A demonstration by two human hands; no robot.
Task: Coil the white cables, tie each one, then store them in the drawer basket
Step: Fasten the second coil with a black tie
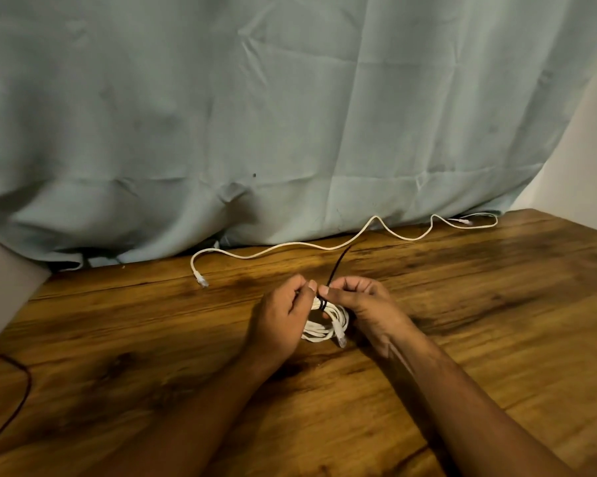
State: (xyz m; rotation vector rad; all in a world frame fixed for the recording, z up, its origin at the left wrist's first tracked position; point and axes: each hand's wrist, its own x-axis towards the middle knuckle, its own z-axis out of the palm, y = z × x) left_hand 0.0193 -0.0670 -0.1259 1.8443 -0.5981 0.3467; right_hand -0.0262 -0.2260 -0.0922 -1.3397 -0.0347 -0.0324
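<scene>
two hands close together at mid-table: your left hand [283, 315] and right hand [362, 304] pinch a black tie [336, 266] cinched round the coiled cable [324, 327] between them. one loose cable [290, 247] lies uncoiled along the far edge, by the curtain [290, 115]; no basket in view. the table [496, 321] runs wide left, right and near.

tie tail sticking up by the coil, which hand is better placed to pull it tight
Right, probably. The right hand pinches the tie where its tail rises and slants toward that side, while the left hand grips the coil and can steady it.
</scene>
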